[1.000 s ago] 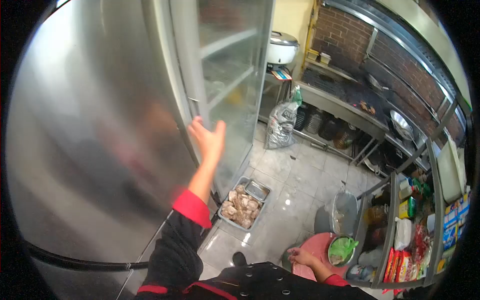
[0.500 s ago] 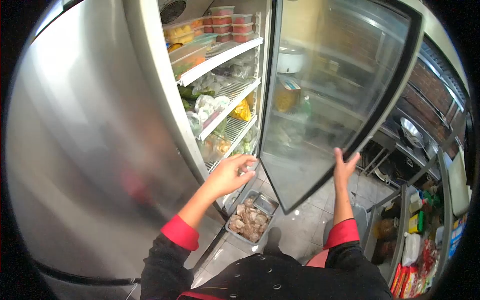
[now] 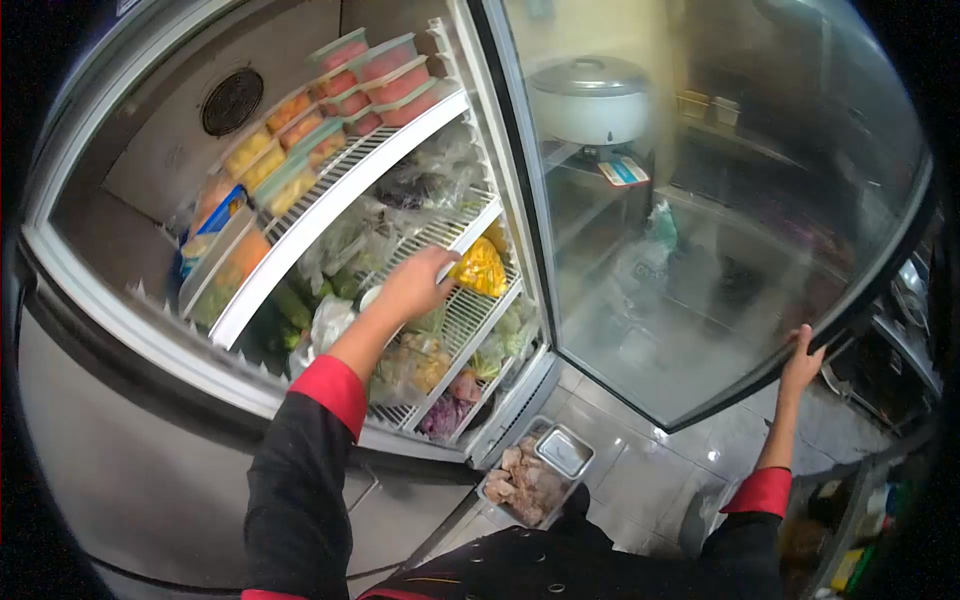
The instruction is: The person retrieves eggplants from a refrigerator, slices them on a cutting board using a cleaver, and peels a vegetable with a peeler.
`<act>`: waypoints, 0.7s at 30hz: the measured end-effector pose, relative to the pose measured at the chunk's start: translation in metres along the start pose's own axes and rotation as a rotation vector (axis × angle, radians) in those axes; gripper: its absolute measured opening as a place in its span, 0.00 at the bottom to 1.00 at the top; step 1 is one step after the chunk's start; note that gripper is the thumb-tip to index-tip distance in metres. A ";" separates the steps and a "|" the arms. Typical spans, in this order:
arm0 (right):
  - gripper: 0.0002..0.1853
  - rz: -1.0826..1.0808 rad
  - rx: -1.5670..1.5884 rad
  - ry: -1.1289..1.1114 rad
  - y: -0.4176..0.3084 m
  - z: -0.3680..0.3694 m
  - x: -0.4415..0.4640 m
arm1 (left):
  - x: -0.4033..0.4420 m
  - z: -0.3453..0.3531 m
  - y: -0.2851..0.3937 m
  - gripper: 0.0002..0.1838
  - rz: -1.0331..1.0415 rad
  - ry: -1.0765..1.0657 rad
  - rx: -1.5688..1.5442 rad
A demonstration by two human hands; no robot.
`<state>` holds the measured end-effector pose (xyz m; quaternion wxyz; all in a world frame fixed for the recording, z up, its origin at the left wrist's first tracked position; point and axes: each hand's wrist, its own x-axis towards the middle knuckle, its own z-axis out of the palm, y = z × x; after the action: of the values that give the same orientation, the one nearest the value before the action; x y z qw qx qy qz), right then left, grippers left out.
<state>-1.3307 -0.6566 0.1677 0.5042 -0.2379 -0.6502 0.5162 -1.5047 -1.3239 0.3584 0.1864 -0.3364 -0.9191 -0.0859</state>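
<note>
My left hand (image 3: 418, 285) is inside the fridge, its fingers bent around the white front edge of the middle wire shelf (image 3: 472, 228). Close to my fingertips is a yellow bag (image 3: 482, 268). Below my wrist, clear bags of produce (image 3: 424, 362) lie on the shelf underneath. At the far right, my right hand (image 3: 800, 360) grips the dark frame of the open glass door (image 3: 690, 330); its thumb shows and the other fingers are partly hidden.
Lidded tubs (image 3: 398, 82) of red and yellow food line the top shelf. A plastic bin (image 3: 493, 496) of bagged meat with a metal tray (image 3: 565, 452) stands on the tiled floor below the fridge. Through the glass a large white cooker (image 3: 590, 115) is visible. A stocked rack (image 3: 850, 540) is at lower right.
The door has swung wider, my right hand moving right with it. My left hand has gone from beside the fridge opening to the middle shelf. My view has turned toward the shelves.
</note>
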 end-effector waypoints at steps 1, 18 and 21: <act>0.25 -0.027 0.031 -0.051 0.013 0.002 0.015 | 0.019 -0.004 -0.006 0.18 -0.008 -0.010 0.013; 0.28 -0.036 0.103 -0.040 0.069 0.010 0.062 | 0.206 -0.005 -0.155 0.28 -0.627 0.020 0.452; 0.29 0.026 0.138 -0.007 0.067 0.010 0.053 | 0.183 -0.033 -0.109 0.27 -0.507 -0.055 0.622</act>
<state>-1.3740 -0.5931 0.1288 0.5104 -0.2089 -0.6117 0.5672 -1.6950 -1.3093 0.4585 0.2277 -0.0288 -0.9597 0.1623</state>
